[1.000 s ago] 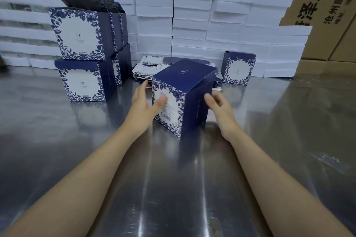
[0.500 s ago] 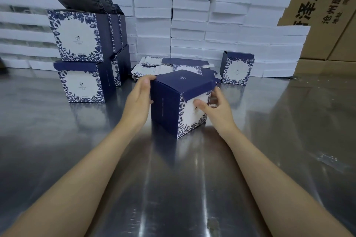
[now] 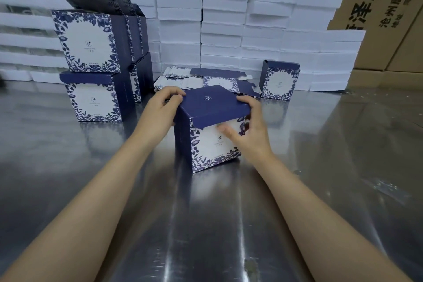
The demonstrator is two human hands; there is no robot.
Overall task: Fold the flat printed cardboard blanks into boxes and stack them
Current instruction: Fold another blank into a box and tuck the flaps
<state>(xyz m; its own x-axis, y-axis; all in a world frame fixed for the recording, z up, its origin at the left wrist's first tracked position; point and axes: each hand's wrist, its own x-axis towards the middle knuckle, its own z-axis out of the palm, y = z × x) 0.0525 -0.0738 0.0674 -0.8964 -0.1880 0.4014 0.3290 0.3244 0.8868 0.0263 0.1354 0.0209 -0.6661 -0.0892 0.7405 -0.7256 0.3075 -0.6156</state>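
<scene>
A navy and white floral box (image 3: 206, 142) stands upright on the steel table (image 3: 320, 167) in the middle. Its navy lid flap lies over the top with the tuck edge hanging over the front face. My left hand (image 3: 160, 112) grips the box's upper left corner, fingers curled over the lid edge. My right hand (image 3: 247, 126) holds the upper right corner, fingers on the lid and thumb against the white front face. Behind lies a pile of flat blanks (image 3: 206, 80). At the left stands a stack of folded boxes (image 3: 91, 64), the upper ones with raised lids.
One more folded box (image 3: 279, 80) stands at the back right. A wall of white foam trays (image 3: 224, 18) runs along the back, with brown shipping cartons (image 3: 377, 7) behind it on the right. Bare steel lies in front of me and to the right.
The box was tipped on a corner, then turned so its white front faces me and set upright. Both hands have moved up to the top corners and the lid has come down over the top.
</scene>
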